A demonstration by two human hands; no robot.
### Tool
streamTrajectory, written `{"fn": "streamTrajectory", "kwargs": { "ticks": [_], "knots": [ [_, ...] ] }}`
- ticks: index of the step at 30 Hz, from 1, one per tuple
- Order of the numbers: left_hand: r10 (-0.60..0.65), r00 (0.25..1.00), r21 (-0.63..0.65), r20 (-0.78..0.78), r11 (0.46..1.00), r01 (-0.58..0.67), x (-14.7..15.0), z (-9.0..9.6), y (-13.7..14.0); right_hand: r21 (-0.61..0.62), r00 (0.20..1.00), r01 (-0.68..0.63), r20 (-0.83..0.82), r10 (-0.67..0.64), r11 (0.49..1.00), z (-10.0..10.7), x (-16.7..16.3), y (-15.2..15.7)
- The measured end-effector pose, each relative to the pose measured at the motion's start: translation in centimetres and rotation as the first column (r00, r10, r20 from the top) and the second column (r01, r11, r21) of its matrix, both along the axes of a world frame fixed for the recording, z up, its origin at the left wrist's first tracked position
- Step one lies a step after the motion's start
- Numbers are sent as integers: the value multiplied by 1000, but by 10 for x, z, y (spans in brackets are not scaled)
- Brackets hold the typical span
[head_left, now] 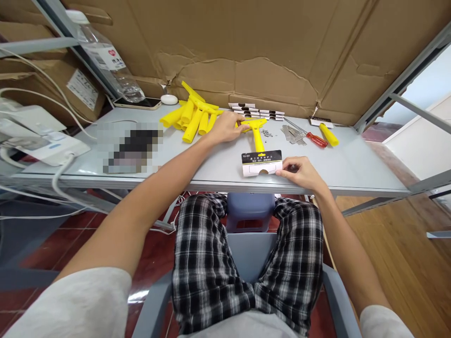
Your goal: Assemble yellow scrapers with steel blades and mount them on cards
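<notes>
Standing at far left: one bottle (109,63), clear, white-capped. Next, a pixelated patch (133,150), its contents not showing. Next, a heap of yellow handles (193,124), overlapping and hiding one another from any sure count. Left hand (227,130): thumb and fingers are pinching the left end of a scraper's head. Scraper (258,138), yellow: is lying just right of that hand, its head running side to side, its handle, the long axis, pointing toward the person's body. Card (261,169), black and white: is covering the handle's near end; whether the handle is passing inside or behind is hard to make out. Screws (267,133): are lying right of the handle, too tiny for counting. Blades (293,135): are overlapping. Right hand (302,171): thumb and fingers are gripping the card's right edge, the scraper's head lying ahead and leftward, nearer the left hand. Last, one screwdriver (315,139), red-handled, and one loose yellow handle (329,135).
</notes>
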State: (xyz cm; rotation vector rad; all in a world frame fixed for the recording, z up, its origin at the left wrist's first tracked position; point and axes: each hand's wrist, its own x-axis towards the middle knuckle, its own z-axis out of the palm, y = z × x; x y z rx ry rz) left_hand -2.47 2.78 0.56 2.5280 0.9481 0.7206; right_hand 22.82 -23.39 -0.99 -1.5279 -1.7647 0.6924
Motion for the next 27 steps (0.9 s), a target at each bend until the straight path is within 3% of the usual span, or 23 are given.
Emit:
{"fn": "streamTrajectory", "kwargs": {
  "ticks": [4,14,19,27],
  "knots": [
    [36,999,70,-12,997,-35,3,-3,-2,60,1000,24,6,-24,998,-2,-2,1],
    [-74,985,104,-154,990,91,7,-6,-3,57,989,137,-64,-134,989,-6,-6,6],
    [-47,991,96,-127,994,59,3,-7,3,104,989,147,-23,-145,984,-5,-5,4],
    [-79,989,27,-123,996,82,1,-8,6,183,961,278,-44,-275,943,-12,0,8]
  ]
}}
